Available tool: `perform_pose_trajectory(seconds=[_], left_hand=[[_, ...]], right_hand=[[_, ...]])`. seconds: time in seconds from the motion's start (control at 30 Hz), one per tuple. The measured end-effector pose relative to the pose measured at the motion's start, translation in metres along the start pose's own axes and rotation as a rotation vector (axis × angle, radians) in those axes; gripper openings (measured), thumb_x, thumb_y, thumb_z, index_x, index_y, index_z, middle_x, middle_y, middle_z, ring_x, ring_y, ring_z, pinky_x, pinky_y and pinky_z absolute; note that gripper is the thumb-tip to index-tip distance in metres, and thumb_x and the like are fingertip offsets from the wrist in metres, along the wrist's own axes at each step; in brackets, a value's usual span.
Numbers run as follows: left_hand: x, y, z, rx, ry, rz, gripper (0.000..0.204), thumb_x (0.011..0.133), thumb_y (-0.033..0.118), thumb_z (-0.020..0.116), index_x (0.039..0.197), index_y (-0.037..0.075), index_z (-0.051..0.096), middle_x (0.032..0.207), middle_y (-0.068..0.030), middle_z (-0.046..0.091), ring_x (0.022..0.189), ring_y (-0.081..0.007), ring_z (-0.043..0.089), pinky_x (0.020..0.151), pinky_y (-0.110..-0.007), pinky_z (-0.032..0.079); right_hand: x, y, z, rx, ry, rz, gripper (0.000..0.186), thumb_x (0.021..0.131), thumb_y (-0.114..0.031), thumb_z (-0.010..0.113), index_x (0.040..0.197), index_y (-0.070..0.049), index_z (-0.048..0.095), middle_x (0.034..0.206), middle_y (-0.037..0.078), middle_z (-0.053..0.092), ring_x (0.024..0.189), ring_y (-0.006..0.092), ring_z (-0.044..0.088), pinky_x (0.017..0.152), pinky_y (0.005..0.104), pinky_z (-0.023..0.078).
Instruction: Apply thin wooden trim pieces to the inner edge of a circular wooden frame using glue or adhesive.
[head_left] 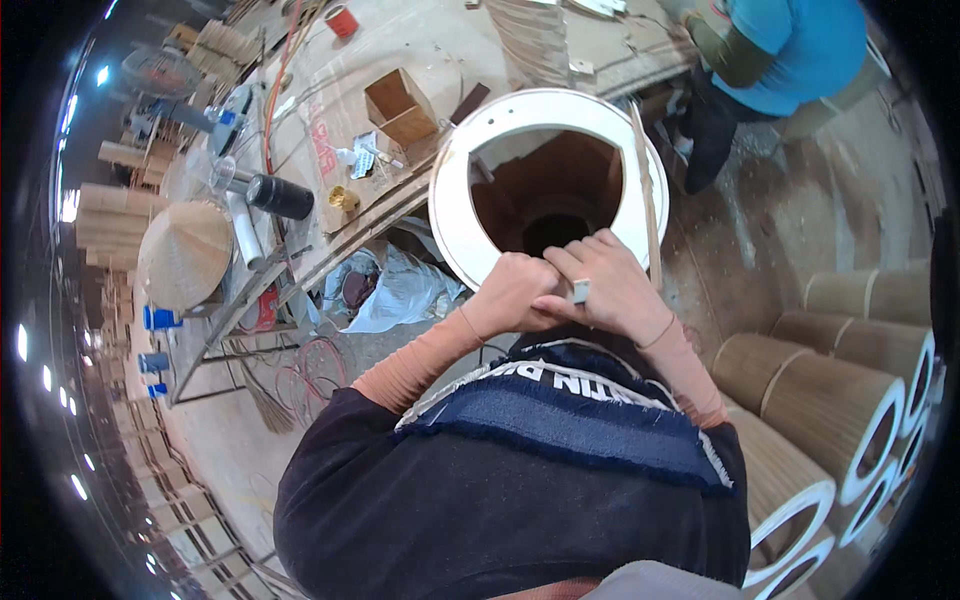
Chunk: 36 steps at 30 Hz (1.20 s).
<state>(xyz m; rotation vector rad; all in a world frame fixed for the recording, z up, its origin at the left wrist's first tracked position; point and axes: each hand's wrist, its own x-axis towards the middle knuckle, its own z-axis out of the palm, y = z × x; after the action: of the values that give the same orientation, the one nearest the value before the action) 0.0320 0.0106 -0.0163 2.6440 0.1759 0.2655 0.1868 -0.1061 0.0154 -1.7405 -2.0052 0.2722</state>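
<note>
A white ring-shaped rim (pixel 452 200) tops a hollow brown cylinder (pixel 545 180) in front of me. My left hand (pixel 515 292) is closed in a fist at the rim's near edge. Beside it and touching it, my right hand (pixel 610 280) has its fingers curled. A small grey-white piece (pixel 581 291) shows at the right hand's fingers; its kind is unclear. What the left fingers hold, if anything, is hidden. Along the right of the rim stands a narrow wooden strip (pixel 645 190).
On the workbench (pixel 330 90) are a wooden box (pixel 400 105), a black bottle (pixel 280 197), a gold-coloured tin (pixel 343 198) and a red cup (pixel 341 21). A conical hat (pixel 186 255) hangs left. Several wood-coloured cylinders (pixel 810 385) lie stacked right. A co-worker in blue (pixel 800 50) is far right.
</note>
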Motion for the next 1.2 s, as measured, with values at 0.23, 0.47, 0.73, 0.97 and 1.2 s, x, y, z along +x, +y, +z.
perform_pose_trajectory(seconds=[0.23, 0.47, 0.73, 0.97, 1.2], left_hand=[[0.004, 0.01, -0.01, -0.053, -0.081, -0.112, 0.035, 0.073, 0.037, 0.066, 0.062, 0.004, 0.061, 0.066, -0.0187, 0.063, 0.063, -0.0386, 0.065, 0.058, -0.046, 0.052], [0.003, 0.009, -0.008, -0.075, -0.116, -0.162, 0.038, 0.075, 0.039, 0.063, 0.062, 0.004, 0.06, 0.062, -0.0193, 0.062, 0.06, -0.0401, 0.063, 0.056, -0.047, 0.051], [0.005, 0.011, -0.01, -0.122, -0.101, -0.178, 0.045, 0.078, 0.046, 0.063, 0.061, 0.004, 0.06, 0.062, -0.0187, 0.063, 0.06, -0.04, 0.063, 0.056, -0.047, 0.05], [0.006, 0.011, -0.014, -0.17, -0.079, -0.146, 0.04, 0.077, 0.044, 0.068, 0.065, 0.007, 0.061, 0.064, -0.0157, 0.064, 0.062, -0.0386, 0.064, 0.055, -0.046, 0.05], [0.005, 0.006, -0.007, -0.216, -0.004, -0.157, 0.038, 0.078, 0.047, 0.07, 0.075, 0.009, 0.064, 0.067, -0.0133, 0.066, 0.066, -0.0364, 0.066, 0.058, -0.045, 0.051]], right_hand=[[0.009, -0.002, 0.002, 0.001, 0.087, -0.056, 0.04, 0.087, -0.05, 0.064, 0.091, -0.01, 0.064, 0.081, 0.008, 0.065, 0.077, 0.0249, 0.061, 0.077, 0.0365, 0.041], [0.013, -0.002, 0.001, -0.014, -0.033, -0.019, 0.042, 0.088, -0.049, 0.063, 0.098, -0.009, 0.066, 0.083, 0.009, 0.066, 0.08, 0.0255, 0.063, 0.079, 0.0382, 0.04], [0.015, 0.001, 0.003, 0.033, -0.096, 0.048, 0.044, 0.088, -0.053, 0.06, 0.096, -0.01, 0.067, 0.081, 0.01, 0.068, 0.073, 0.0282, 0.061, 0.077, 0.0389, 0.038], [0.019, 0.0, 0.004, 0.072, -0.082, 0.11, 0.044, 0.089, -0.053, 0.059, 0.088, -0.01, 0.068, 0.075, 0.01, 0.067, 0.068, 0.0292, 0.059, 0.073, 0.0385, 0.038], [0.026, -0.01, 0.0, 0.26, -0.14, 0.357, 0.049, 0.088, -0.05, 0.06, 0.103, -0.004, 0.07, 0.083, 0.014, 0.071, 0.074, 0.0318, 0.063, 0.08, 0.0405, 0.043]])
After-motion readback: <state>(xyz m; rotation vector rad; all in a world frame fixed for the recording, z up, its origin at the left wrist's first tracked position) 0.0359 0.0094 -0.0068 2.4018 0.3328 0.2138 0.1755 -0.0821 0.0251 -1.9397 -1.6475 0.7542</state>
